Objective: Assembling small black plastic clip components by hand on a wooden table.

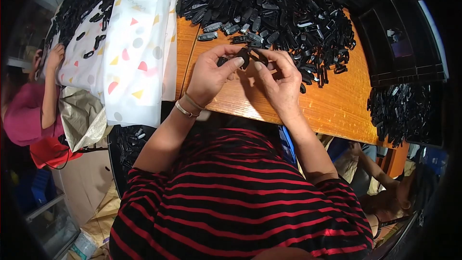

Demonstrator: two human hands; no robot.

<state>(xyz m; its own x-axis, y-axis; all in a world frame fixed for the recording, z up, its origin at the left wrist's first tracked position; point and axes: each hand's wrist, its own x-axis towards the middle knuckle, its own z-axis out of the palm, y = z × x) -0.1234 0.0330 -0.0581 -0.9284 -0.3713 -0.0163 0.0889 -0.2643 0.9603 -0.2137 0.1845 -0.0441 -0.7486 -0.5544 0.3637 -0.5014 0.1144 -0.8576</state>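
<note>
Above the near edge of the wooden table, both hands are raised close together. My left hand is closed, thumb and forefinger pinching a small black plastic piece. A thin black frame-like piece sits in the closed fingers of my right hand. The two pieces are side by side; whether they touch I cannot tell. Another bit of black shows within my left fingers. Just beyond the hands spreads a large heap of small black plastic parts.
A patterned white cloth covers the table's left part. At the right stands a black crate, with more black parts below it. One person in a purple sleeve is at the left; another person's arm shows at the lower right.
</note>
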